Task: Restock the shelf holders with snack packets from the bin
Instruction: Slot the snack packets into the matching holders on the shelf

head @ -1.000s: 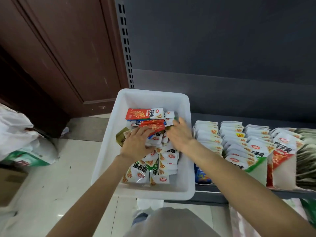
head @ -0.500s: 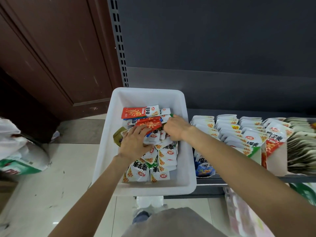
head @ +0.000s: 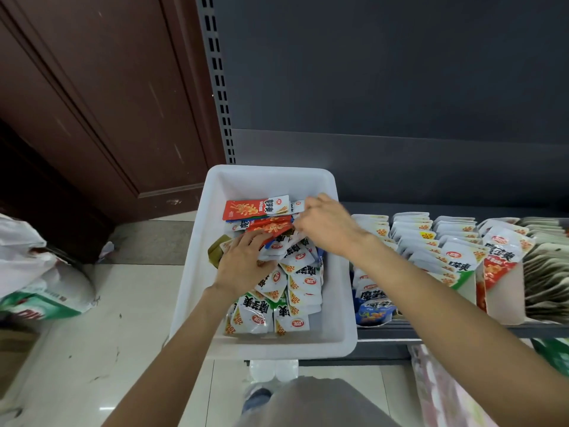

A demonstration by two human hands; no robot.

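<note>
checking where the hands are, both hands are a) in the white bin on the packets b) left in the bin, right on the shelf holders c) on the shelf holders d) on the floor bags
a: the left hand and right hand both lie on the snack packets inside the white bin, not at the shelf holders.

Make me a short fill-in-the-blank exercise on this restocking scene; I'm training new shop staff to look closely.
1. Both hands reach into the ____ plastic bin.
2. The left hand rests on the pile of ____ in the bin.
3. The right hand is at the bin's ____ end.
4. The shelf holders stand to the ____ of the bin.

Missing words: white; snack packets; far; right
</note>
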